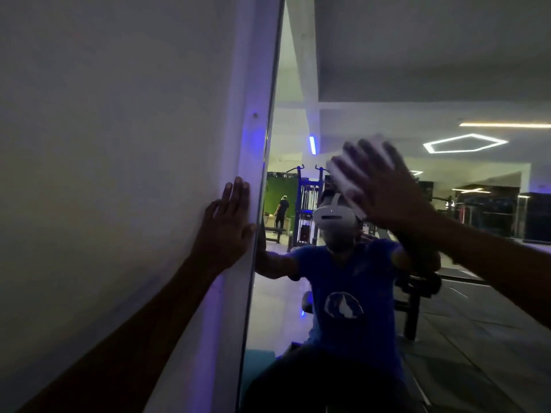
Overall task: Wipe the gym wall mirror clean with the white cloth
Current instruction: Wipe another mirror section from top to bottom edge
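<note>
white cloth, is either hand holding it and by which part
The right hand presses the white cloth flat against the mirror with spread fingers, covering its middle. The left hand holds nothing; it rests flat on the wall.

One mirror [447, 293] runs along the wall, and one white cloth [354, 186] is spread flat against it. Two hands are up: the left hand [228, 225] on the white wall [104, 144], the right hand [384, 189] over the cloth. In the glass I count two people, the one wiping and another far back by the green panel. One hexagon ceiling light [465, 143] shows, plus what looks like two strip lights, though the blur makes that uncertain.
</note>
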Available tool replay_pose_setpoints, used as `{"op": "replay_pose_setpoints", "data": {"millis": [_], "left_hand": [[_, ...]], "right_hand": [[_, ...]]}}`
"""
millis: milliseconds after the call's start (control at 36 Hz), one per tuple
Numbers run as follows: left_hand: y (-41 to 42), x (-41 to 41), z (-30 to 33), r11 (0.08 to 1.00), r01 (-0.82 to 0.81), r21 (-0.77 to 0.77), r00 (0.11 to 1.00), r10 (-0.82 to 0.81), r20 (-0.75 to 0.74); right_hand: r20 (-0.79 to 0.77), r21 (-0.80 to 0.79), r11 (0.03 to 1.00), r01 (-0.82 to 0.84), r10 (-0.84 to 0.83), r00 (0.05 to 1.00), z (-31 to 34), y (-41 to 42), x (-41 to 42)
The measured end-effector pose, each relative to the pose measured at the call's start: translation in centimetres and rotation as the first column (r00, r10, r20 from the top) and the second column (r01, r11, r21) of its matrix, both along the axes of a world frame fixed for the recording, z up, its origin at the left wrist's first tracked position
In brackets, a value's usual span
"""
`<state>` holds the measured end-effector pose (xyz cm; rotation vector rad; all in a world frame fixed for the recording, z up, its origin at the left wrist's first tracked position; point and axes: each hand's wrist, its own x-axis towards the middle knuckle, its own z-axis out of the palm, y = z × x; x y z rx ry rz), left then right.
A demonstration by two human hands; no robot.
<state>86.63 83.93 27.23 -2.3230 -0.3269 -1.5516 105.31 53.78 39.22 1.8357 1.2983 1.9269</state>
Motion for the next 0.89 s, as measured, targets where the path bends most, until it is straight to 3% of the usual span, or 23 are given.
{"op": "replay_pose_setpoints", "data": {"millis": [83, 139, 278, 361, 417, 500, 556, 639, 667, 778, 889], "left_hand": [[0.0, 0.6, -0.7, 0.999, 0.011, -0.032, 1.000, -0.011, 0.017], [0.0, 0.8, -1.0, 0.999, 0.012, -0.049, 1.000, -0.011, 0.023], [-0.5, 0.6, -2.7, 1.000, -0.006, -0.023, 0.999, 0.007, 0.038], [-0.5, 0.5, -3.4, 1.000, -0.027, -0.007, 0.999, 0.027, 0.042], [-0.6, 0.5, -3.3, 0.999, -0.043, -0.016, 0.998, 0.043, 0.038], [-0.6, 0.7, -3.5, 0.998, -0.054, -0.022, 0.998, 0.055, 0.032], [-0.6, 0.9, -3.6, 0.998, -0.061, -0.021, 0.997, 0.062, 0.040], [-1.0, 1.2, -3.7, 0.998, -0.060, -0.036, 0.996, 0.062, 0.059], [-1.2, 1.3, -4.0, 0.998, -0.054, -0.045, 0.997, 0.056, 0.061], [-1.5, 0.9, -6.1, 0.999, -0.051, -0.013, 0.998, 0.051, 0.023], [-0.9, -0.2, -8.3, 0.998, -0.056, 0.019, 0.997, 0.057, -0.042]], "right_hand": [[-0.168, 0.342, 0.940, 0.010, 0.050, 0.985, 0.7, 0.3, -1.2], [-0.221, 0.418, 0.909, 0.003, 0.098, 0.970, -4.6, 3.0, -2.6], [-0.283, -0.058, 0.991, -0.124, 0.103, 0.954, -25.3, 8.0, -4.9], [-0.181, -0.355, 0.933, -0.055, -0.011, 0.983, -24.8, 6.1, -3.8], [-0.076, -0.427, 0.902, -0.056, 0.026, 0.997, -20.1, 4.0, -2.5], [-0.027, -0.163, 0.987, 0.014, -0.019, 0.999, -10.5, -0.1, -0.9], [-0.109, 0.096, 0.994, 0.058, -0.047, 0.993, -6.5, -2.2, 0.1], [-0.273, 0.434, 0.900, 0.049, 0.079, 0.959, -9.1, -0.6, -1.1], [-0.307, 0.463, 0.884, 0.063, 0.093, 0.947, -12.2, 1.1, -1.9], [-0.404, 0.187, 0.979, -0.079, 0.150, 0.902, -27.5, 7.7, -5.4], [-0.400, -0.054, 0.992, -0.111, 0.080, 0.913, -31.2, 8.1, -5.8]]}}
